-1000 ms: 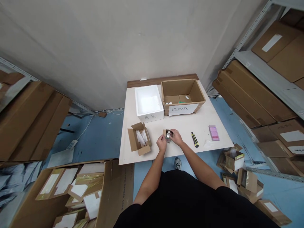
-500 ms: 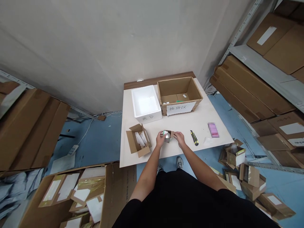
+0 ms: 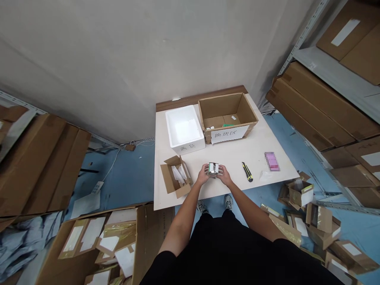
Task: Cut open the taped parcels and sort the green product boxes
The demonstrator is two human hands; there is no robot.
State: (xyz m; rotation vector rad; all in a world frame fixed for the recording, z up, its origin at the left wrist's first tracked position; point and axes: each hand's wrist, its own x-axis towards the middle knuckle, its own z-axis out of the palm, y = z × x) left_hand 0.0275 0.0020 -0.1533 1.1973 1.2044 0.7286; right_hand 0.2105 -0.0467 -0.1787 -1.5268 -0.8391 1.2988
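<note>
Small box held between two hands at the table's near edge

The table (image 3: 230,155) has a smooth, pale top with a dark wood-grain strip along the wall side. Above its near edge, a small box (image 3: 213,168) shows white and green faces and a shiny, silvery patch; whatever makes that shine is too small to tell. The box is squarish and lies directly between the hands, touching both: the left hand (image 3: 203,174) is curled against one side, the right hand (image 3: 225,175) against the other, with fingers bent around it. Fine finger contact is hard to make out.

Just beyond the left hand's outer side stands an open cardboard carton (image 3: 168,179), brown and matte, its flaps folded outward around crumpled, whitish packing material (image 3: 179,174). Farther back, a white foam box (image 3: 191,147), rectangular with thick walls and dark handwriting, sits beside a larger cardboard box (image 3: 219,104) bearing a white handwritten sheet (image 3: 230,134).

To the right hand's outer side lies a slim black-and-yellow utility knife (image 3: 247,172). Past it are a thin, translucent scrap (image 3: 265,174) and a pink, pixel-blurred rectangular item (image 3: 272,161).
</note>
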